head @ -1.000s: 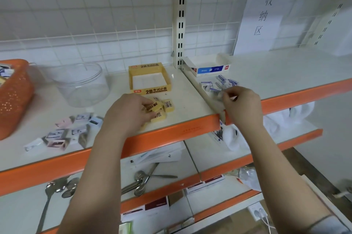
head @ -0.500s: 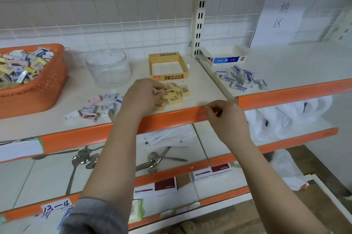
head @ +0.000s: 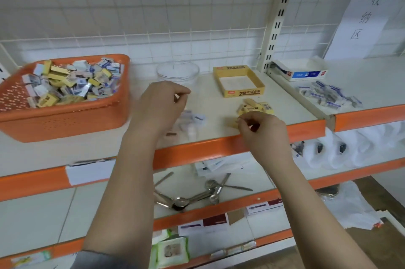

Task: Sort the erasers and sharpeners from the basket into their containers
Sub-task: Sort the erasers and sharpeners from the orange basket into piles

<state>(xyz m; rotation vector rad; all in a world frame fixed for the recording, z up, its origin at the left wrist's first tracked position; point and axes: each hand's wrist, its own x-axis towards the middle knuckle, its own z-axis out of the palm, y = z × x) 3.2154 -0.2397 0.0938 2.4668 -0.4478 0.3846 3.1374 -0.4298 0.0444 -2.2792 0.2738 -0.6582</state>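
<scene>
1. The shelf [head: 219, 102] carries everything here; its orange front edge runs across the view.
2. The orange basket [head: 65, 119] stands at the left of the shelf, heaped with mixed erasers and sharpeners [head: 72, 82].
3. The left hand [head: 160, 108] hovers just right of the basket, over a small pile of pale sharpeners [head: 192, 118]; its grip is narrow, fingers curled with thumb and forefinger nearly together; whether it holds anything I cannot tell.
4. The right hand [head: 260, 130] is well right of the basket, at the shelf's front edge; its grip is also narrow, fingertips pinched together beside a yellow eraser [head: 232, 124]; what it holds, if anything, is unclear.
5. The clear round container [head: 177, 71] stands right of the basket, behind the left hand.
6. The yellow box [head: 241, 91] stands farther right of the basket; a pile of yellow erasers [head: 256, 107] lies just in front of it.
7. The white-and-blue box [head: 302, 71] sits farthest right, past the upright post, with blue-wrapped erasers [head: 324, 95] scattered in front.
</scene>
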